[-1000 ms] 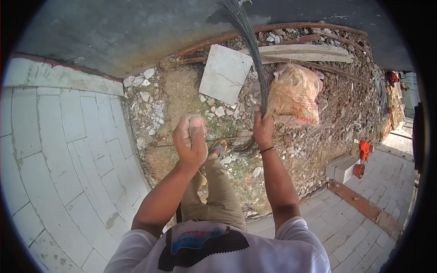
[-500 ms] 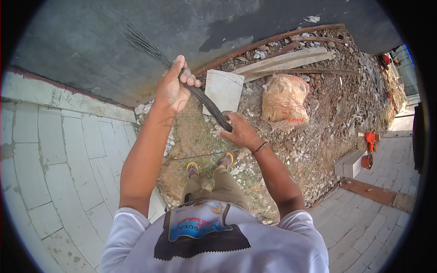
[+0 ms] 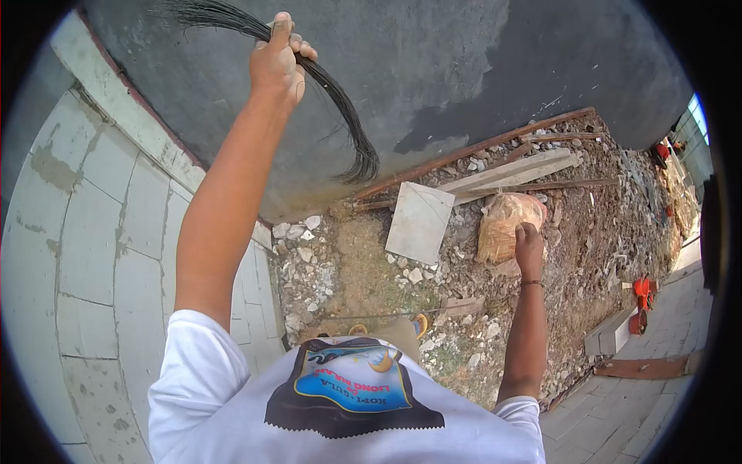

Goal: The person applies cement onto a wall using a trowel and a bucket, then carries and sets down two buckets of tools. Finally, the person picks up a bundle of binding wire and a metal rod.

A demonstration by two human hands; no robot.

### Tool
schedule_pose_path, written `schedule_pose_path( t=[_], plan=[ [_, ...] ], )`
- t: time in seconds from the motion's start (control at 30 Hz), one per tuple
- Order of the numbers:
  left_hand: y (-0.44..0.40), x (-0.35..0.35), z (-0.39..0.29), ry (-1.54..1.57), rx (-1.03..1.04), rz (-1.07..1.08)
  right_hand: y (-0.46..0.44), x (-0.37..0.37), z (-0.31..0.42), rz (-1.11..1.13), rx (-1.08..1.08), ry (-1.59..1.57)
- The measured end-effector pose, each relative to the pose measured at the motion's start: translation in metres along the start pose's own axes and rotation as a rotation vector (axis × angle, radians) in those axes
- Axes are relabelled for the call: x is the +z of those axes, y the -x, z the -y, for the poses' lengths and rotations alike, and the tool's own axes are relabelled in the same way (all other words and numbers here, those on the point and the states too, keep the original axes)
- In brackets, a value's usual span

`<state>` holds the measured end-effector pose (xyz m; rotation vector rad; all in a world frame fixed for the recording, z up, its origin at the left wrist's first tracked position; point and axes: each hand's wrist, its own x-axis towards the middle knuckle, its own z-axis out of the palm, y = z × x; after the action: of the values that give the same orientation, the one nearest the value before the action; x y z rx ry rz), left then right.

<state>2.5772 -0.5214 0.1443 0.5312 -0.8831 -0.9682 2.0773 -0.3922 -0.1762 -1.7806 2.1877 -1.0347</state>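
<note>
My left hand (image 3: 280,66) is raised at the upper left, its fingers wrapped round the middle of a bundle of thin black wires (image 3: 340,97). One end of the bundle fans out to the left, and the other droops in a curve towards the ground with its tips splayed. My right hand (image 3: 529,247) is apart from the bundle, out to the right with the fingers curled together. It appears in front of a worn, dusty sack (image 3: 502,220); whether it touches the sack or pinches something small, I cannot make out.
A dark grey wall (image 3: 371,69) rises ahead. Wooden planks (image 3: 514,172) and a pale square tile (image 3: 420,222) lie on rubble-strewn ground. A light block wall (image 3: 93,271) runs along the left. At the right are orange-red objects (image 3: 641,292) beside a pale block (image 3: 610,332).
My left hand has lifted the wire bundle up and left. My right hand has let go of the bundle's lower end and moved away to the right. The lower end now hangs loose.
</note>
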Motion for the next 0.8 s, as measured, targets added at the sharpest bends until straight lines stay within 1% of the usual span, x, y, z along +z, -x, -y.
schedule_pose_path(
  t=[0.03,0.1,0.13,0.17,0.2,0.23,0.27,0.33,0.37,0.43,0.47,0.5,0.57,0.6,0.67,0.7,0.77,0.8],
  plan=[
    [-0.001,0.004,0.002,0.004,0.024,0.017,-0.015,-0.014,0.069,-0.195,-0.092,-0.228],
    [-0.001,0.018,0.006,-0.069,0.016,0.015,-0.020,-0.046,0.210,-0.269,-0.282,-0.415],
    [0.001,0.027,0.004,-0.063,0.028,0.031,-0.028,-0.040,0.251,-0.344,-0.477,-0.482],
    [0.007,0.031,0.004,-0.078,0.014,0.033,-0.030,-0.038,0.292,-0.282,-0.517,-0.567],
    [0.016,0.032,0.004,-0.096,-0.006,0.030,-0.038,-0.023,0.322,-0.182,-0.456,-0.715],
    [0.022,0.033,0.003,-0.094,-0.009,0.032,-0.050,0.005,0.341,-0.204,-0.530,-0.758],
    [0.026,0.035,-0.001,-0.080,-0.012,0.080,-0.061,0.039,0.354,-0.226,-0.611,-0.799],
    [0.032,0.032,-0.009,-0.018,-0.041,0.177,-0.067,0.091,0.374,0.004,-0.430,-1.075],
    [0.039,0.033,-0.017,-0.014,-0.029,0.170,-0.063,0.085,0.382,0.011,-0.443,-1.074],
    [0.051,0.030,-0.031,0.073,-0.080,0.223,-0.043,0.077,0.390,0.561,-0.367,-1.009],
    [0.050,0.023,-0.036,0.108,-0.091,0.243,-0.031,0.081,0.391,0.554,-0.294,-1.064],
    [0.047,0.016,-0.041,0.110,-0.088,0.231,-0.024,0.083,0.387,0.566,-0.296,-1.058],
    [0.040,0.008,-0.049,0.160,-0.105,0.216,-0.012,0.092,0.366,0.481,-0.270,-0.772],
    [0.036,0.005,-0.053,0.200,-0.094,0.200,-0.005,0.099,0.356,0.489,-0.270,-0.764],
    [0.034,0.003,-0.061,0.205,-0.109,0.160,0.006,0.109,0.336,0.478,-0.292,-0.637],
    [0.033,0.003,-0.064,0.205,-0.122,0.124,0.010,0.108,0.328,0.481,-0.293,-0.630],
    [0.033,0.004,-0.070,0.197,-0.117,0.093,0.016,0.102,0.320,0.425,-0.398,-0.556],
    [0.034,0.004,-0.071,0.183,-0.118,0.069,0.016,0.098,0.316,0.430,-0.397,-0.554]
  ],
)
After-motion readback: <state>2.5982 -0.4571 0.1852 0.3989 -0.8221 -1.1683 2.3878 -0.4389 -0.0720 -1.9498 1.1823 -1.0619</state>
